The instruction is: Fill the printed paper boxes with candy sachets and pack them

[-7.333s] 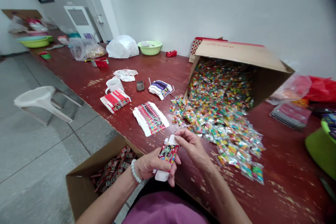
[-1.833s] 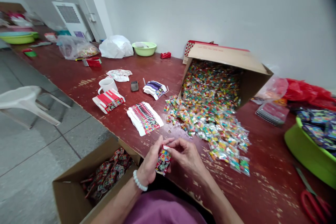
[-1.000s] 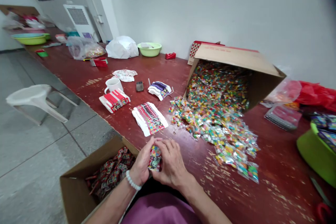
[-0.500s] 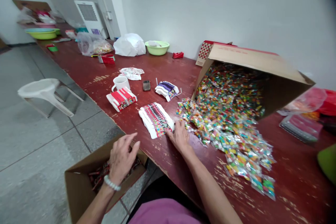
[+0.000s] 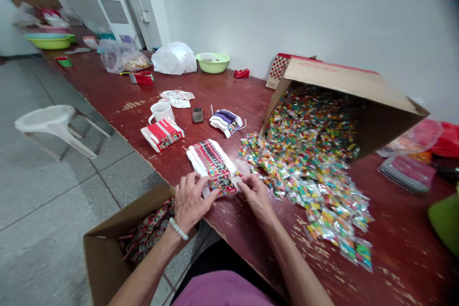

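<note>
Flat printed cartons [image 5: 209,155] lie in an overlapping stack on the red table. At the near end of this stack, one patterned carton [image 5: 223,184] is held between both hands. My left hand [image 5: 190,199] grips its left end, and my right hand [image 5: 255,194] pinches the white flap at its right end. Right of my hands, small clear packets of colourful candy [image 5: 317,186] spill out of a tipped cardboard box [image 5: 333,81]. A red-and-white carton bundle [image 5: 163,135] and a purple-and-white bundle [image 5: 225,122] lie farther back.
A white mug [image 5: 161,112], a small dark device [image 5: 197,115] and a green bowl [image 5: 213,63] stand farther back. Below the table's left edge, an open box [image 5: 103,258] holds dark patterned packages. A white stool [image 5: 53,122] is on the floor at left.
My left hand has moved right and up from above the floor box to the carton. The near carton has come towards me from the stack, with my right hand on its flap.
</note>
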The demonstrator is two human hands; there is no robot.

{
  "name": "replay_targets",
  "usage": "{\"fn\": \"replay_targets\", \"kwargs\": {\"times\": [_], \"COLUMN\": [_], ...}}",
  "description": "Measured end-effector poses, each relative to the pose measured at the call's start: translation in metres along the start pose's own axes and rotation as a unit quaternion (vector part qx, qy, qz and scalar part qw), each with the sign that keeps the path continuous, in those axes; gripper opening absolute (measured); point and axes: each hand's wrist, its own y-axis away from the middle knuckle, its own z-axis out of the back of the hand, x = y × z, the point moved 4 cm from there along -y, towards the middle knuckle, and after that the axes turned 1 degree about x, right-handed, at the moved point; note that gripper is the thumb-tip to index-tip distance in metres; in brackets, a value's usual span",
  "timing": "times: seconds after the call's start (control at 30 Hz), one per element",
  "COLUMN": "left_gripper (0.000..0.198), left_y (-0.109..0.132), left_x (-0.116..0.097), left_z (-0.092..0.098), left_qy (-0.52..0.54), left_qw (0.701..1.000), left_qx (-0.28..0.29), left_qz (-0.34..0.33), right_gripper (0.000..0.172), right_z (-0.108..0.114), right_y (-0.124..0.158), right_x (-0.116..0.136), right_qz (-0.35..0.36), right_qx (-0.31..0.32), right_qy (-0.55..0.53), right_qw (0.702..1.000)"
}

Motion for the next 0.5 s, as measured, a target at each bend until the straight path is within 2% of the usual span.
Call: {"fn": "replay_targets", "kwargs": {"times": [0.03, 0.07, 0.1, 0.13, 0.2, 0.23, 0.27, 0.3, 0.33, 0.37, 0.4, 0.5], "left_gripper": [0.035, 0.035, 0.036, 0.036, 0.039, 0.042, 0.046, 0.05, 0.053, 0.054, 0.052, 0.042], "left_y": [0.001, 0.002, 0.004, 0.009, 0.023, 0.032, 0.039, 0.046, 0.051, 0.055, 0.058, 0.061], "left_x": [-0.002, -0.005, -0.01, -0.017, -0.036, -0.045, -0.054, -0.062, -0.068, -0.073, -0.076, -0.082], "left_z": [0.004, 0.006, 0.006, 0.003, -0.003, -0.005, -0.008, -0.011, -0.014, -0.017, -0.021, -0.024], "left_qy": [0.06, 0.138, 0.231, 0.328, 0.487, 0.545, 0.589, 0.623, 0.649, 0.666, 0.676, 0.677], "left_qw": [0.998, 0.988, 0.961, 0.912, 0.763, 0.684, 0.616, 0.563, 0.526, 0.503, 0.494, 0.517], "left_qx": [0.024, 0.074, 0.151, 0.246, 0.422, 0.481, 0.518, 0.535, 0.54, 0.538, 0.531, 0.504], "left_qz": [0.005, 0.011, 0.019, 0.029, 0.05, 0.061, 0.073, 0.087, 0.102, 0.118, 0.132, 0.144], "right_gripper": [0.031, 0.029, 0.027, 0.025, 0.022, 0.022, 0.022, 0.022, 0.022, 0.022, 0.021, 0.019], "right_z": [0.005, 0.01, 0.015, 0.019, 0.024, 0.025, 0.026, 0.027, 0.028, 0.029, 0.03, 0.033], "right_y": [0.006, 0.012, 0.019, 0.024, 0.035, 0.039, 0.043, 0.046, 0.049, 0.051, 0.053, 0.058], "right_x": [0.003, 0.008, 0.014, 0.02, 0.032, 0.037, 0.041, 0.044, 0.047, 0.049, 0.05, 0.05], "right_qz": [0.002, 0.004, 0.007, 0.011, 0.016, 0.015, 0.013, 0.012, 0.013, 0.016, 0.02, 0.018], "right_qx": [0.018, 0.038, 0.059, 0.08, 0.115, 0.127, 0.134, 0.135, 0.133, 0.129, 0.124, 0.105], "right_qy": [-0.02, -0.036, -0.051, -0.066, -0.097, -0.109, -0.117, -0.118, -0.118, -0.117, -0.118, -0.143], "right_qw": [1.0, 0.999, 0.997, 0.994, 0.988, 0.986, 0.984, 0.984, 0.984, 0.985, 0.985, 0.984]}}
